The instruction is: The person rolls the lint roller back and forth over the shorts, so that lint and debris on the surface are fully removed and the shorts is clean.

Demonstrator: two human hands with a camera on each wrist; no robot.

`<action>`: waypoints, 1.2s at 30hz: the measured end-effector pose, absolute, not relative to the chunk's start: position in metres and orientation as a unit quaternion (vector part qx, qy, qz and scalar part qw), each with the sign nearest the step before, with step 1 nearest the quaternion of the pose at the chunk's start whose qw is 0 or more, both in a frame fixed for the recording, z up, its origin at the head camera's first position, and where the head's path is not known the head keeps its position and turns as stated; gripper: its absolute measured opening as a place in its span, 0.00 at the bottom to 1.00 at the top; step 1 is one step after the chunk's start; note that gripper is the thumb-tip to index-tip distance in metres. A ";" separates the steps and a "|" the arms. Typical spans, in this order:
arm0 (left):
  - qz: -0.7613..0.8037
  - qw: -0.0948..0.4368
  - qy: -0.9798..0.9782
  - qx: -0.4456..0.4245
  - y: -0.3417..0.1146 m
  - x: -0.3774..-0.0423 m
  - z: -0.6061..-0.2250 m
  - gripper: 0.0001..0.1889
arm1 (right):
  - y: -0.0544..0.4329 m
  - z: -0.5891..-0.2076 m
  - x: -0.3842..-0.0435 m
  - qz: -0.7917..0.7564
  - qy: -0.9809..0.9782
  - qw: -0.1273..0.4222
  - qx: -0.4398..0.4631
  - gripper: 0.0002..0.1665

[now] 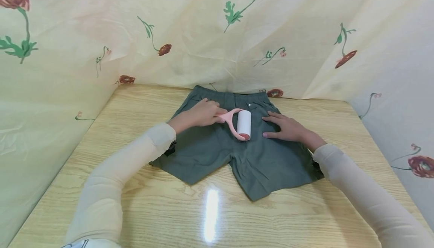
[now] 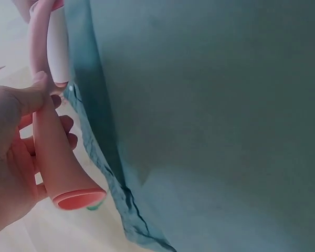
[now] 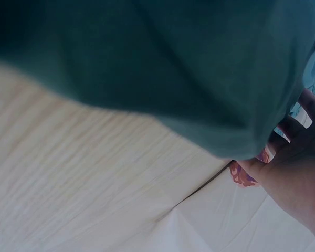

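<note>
Dark green shorts lie spread on the wooden table, waistband toward the back wall. My left hand grips the pink handle of a lint roller, whose white cylinder is over the upper middle of the shorts. In the left wrist view, thumb and fingers wrap the hollow-ended handle. On the right side of the shorts rests my right hand, its fingers spread on the cloth near the pocket. The right wrist view shows that hand at the edge of the green fabric.
The wood-grain table reaches out around the shorts, with a bright light reflection near its front. Cream cloth printed with red flowers hangs behind and at the left; a pale cloth with flowers borders the right side.
</note>
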State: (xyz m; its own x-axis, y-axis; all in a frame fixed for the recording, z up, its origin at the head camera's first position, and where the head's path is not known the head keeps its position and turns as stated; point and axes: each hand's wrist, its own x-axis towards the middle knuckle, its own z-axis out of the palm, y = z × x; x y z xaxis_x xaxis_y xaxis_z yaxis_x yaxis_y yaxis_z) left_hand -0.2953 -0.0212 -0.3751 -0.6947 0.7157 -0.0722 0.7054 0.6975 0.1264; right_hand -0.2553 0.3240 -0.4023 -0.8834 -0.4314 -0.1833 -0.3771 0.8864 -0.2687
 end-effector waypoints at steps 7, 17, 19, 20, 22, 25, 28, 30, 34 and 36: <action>0.053 0.053 0.916 0.394 -0.038 -0.293 -0.379 0.24 | 0.323 -0.400 -0.255 -0.115 0.963 0.120 -0.213 0.47; 0.087 0.036 0.903 0.419 -0.054 -0.293 -0.377 0.18 | 0.327 -0.401 -0.255 -0.107 0.963 0.105 -0.224 0.46; 0.091 0.031 0.902 0.421 -0.058 -0.294 -0.377 0.18 | 0.327 -0.402 -0.256 -0.103 0.963 0.102 -0.226 0.46; 0.095 0.029 0.901 0.421 -0.060 -0.294 -0.377 0.18 | 0.328 -0.402 -0.256 -0.099 0.963 0.101 -0.228 0.46; 0.100 0.024 0.900 0.423 -0.064 -0.294 -0.377 0.18 | 0.328 -0.402 -0.256 -0.093 0.963 0.099 -0.231 0.46; 0.109 0.019 0.898 0.425 -0.070 -0.294 -0.376 0.18 | 0.328 -0.402 -0.255 -0.087 0.963 0.098 -0.236 0.46; 0.118 0.020 0.898 0.423 -0.076 -0.294 -0.376 0.20 | 0.328 -0.402 -0.253 -0.084 0.963 0.098 -0.238 0.46; 0.119 0.018 0.899 0.422 -0.080 -0.294 -0.376 0.21 | 0.328 -0.402 -0.253 -0.082 0.962 0.097 -0.240 0.46; 0.127 0.018 0.899 0.418 -0.087 -0.293 -0.375 0.21 | 0.329 -0.403 -0.253 -0.076 0.963 0.093 -0.240 0.46; 0.128 0.020 0.900 0.416 -0.090 -0.293 -0.375 0.21 | 0.330 -0.404 -0.254 -0.073 0.964 0.091 -0.240 0.46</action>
